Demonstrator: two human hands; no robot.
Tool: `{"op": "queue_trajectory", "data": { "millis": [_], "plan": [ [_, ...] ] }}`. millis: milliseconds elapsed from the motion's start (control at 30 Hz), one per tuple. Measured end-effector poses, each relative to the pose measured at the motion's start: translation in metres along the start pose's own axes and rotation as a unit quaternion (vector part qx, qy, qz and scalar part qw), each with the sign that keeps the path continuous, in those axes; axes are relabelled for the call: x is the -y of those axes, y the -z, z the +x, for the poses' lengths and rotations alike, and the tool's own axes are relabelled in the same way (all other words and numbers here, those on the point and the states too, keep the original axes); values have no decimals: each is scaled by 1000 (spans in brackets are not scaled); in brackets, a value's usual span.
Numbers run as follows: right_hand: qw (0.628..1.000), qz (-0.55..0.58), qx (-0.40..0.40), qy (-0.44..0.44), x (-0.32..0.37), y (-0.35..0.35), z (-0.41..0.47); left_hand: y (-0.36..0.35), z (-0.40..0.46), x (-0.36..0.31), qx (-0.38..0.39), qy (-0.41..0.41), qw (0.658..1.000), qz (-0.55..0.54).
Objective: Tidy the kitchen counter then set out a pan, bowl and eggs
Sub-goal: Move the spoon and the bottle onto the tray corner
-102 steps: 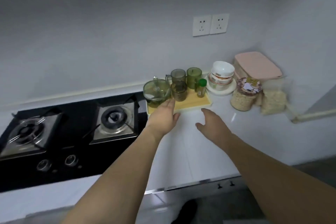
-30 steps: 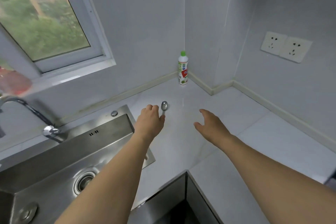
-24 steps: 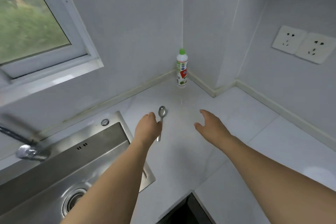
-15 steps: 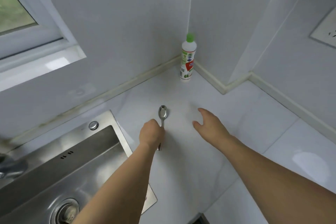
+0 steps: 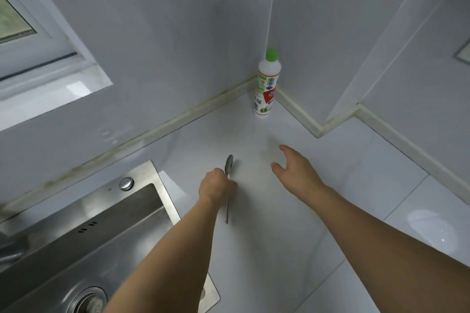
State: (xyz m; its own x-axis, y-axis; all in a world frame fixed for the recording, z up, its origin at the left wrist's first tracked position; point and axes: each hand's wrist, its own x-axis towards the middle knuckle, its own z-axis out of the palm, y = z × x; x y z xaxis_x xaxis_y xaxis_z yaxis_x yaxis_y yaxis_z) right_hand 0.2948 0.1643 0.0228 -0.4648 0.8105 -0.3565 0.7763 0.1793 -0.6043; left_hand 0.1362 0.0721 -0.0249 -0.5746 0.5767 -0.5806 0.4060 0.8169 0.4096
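A metal spoon [image 5: 228, 165] lies on the white counter [image 5: 292, 236] just right of the sink, bowl end pointing toward the wall. My left hand [image 5: 216, 187] is closed over the middle of its handle; the bowl and the handle's tip stick out on either side. My right hand [image 5: 296, 173] hovers over the counter to the right of the spoon, fingers apart and holding nothing. No pan, bowl or eggs are in view.
A stainless sink [image 5: 84, 249] with a drain [image 5: 87, 301] fills the lower left. A white bottle with a green cap [image 5: 267, 84] stands in the wall corner. A window sill [image 5: 50, 89] is at upper left.
The view swung from the stove area to the sink corner. My left hand came down over the spoon and closed on its handle. My right hand stayed open beside it.
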Motion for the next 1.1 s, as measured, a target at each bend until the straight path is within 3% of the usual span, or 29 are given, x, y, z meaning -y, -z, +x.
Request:
{"op": "queue_trajectory", "data": {
  "millis": [200, 333, 500, 667, 867, 1100],
  "plan": [
    [999, 25, -38, 9, 21, 32, 23, 40, 10, -22, 15, 2, 994, -108],
    [987, 126, -103, -9, 45, 45, 68, 65, 26, -52, 28, -1, 983, -179],
    [961, 222, -163, -20, 73, 59, 135, 79, 68, -69, 16, -9, 980, -196],
    [943, 295, -156, 12, 83, 42, 182, 83, 103, -64, 17, -11, 982, -189],
    [945, 263, -192, 33, 82, 29, 192, 88, 122, -53, 14, -12, 982, -190],
    [942, 227, -238, 69, 85, 48, 121, 86, 78, -43, 11, -22, 976, -216]
  ]
}}
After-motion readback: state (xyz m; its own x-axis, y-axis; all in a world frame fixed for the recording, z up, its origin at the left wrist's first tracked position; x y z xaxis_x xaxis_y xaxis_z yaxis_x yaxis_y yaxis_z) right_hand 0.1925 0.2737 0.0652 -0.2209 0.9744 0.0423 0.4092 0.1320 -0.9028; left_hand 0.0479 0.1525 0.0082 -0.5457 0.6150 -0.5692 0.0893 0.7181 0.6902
